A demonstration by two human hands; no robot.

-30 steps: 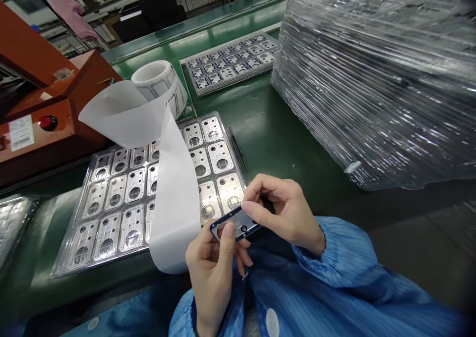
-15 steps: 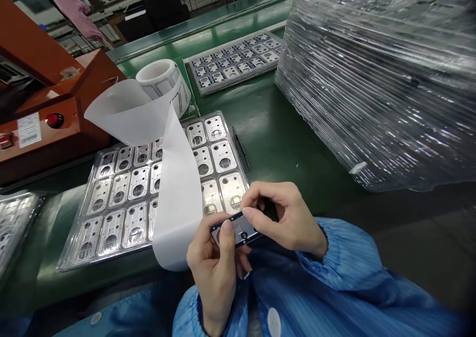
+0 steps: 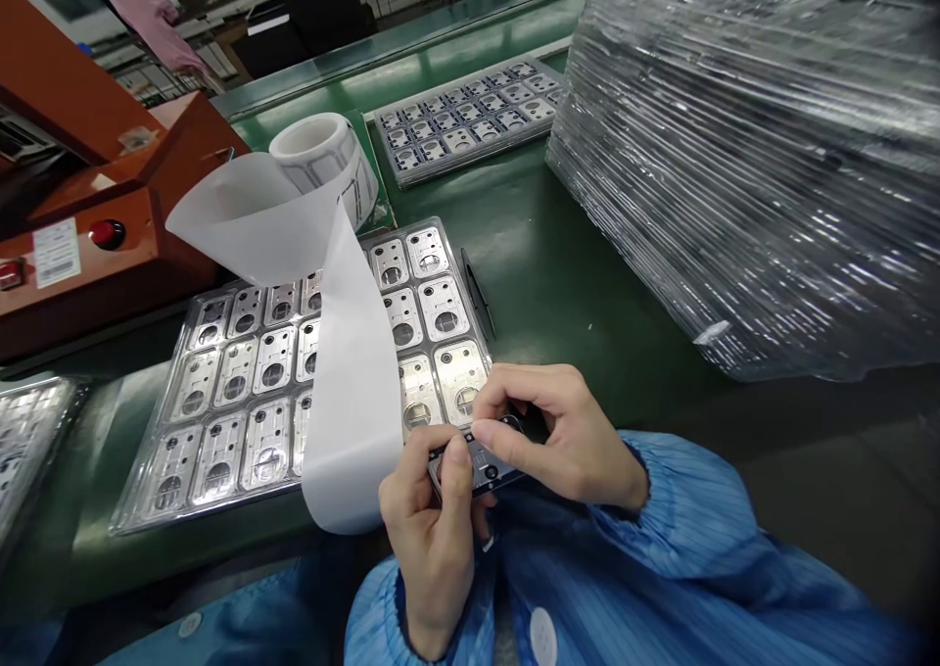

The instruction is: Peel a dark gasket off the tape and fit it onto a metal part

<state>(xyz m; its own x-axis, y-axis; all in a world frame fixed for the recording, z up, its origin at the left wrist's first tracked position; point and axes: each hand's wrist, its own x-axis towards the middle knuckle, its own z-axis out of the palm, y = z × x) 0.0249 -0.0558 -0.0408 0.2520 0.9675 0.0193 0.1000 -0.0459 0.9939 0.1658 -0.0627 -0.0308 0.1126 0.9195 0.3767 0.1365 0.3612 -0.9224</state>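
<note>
My left hand is closed around one end of a small rectangular metal plate with a dark border and round holes, its thumb lying on top. Over the plate's far edge, the thumb and forefinger of my right hand are pinched together. What sits between those fingertips is too small to make out. A dark curved edge shows beneath the right fingers. Just beyond my hands lies a clear tray with rows of similar silver plates. A white backing strip runs across it from a label roll.
Black tweezers lie right of the tray. A second filled tray is at the back. A tall stack of clear plastic trays stands at right. An orange machine with a red button is at left, near another tray.
My left hand and the plate have shifted slightly right, bringing the left thumb closer to the right fingertips. The right hand stays nearly in place, still pinched at the plate.
</note>
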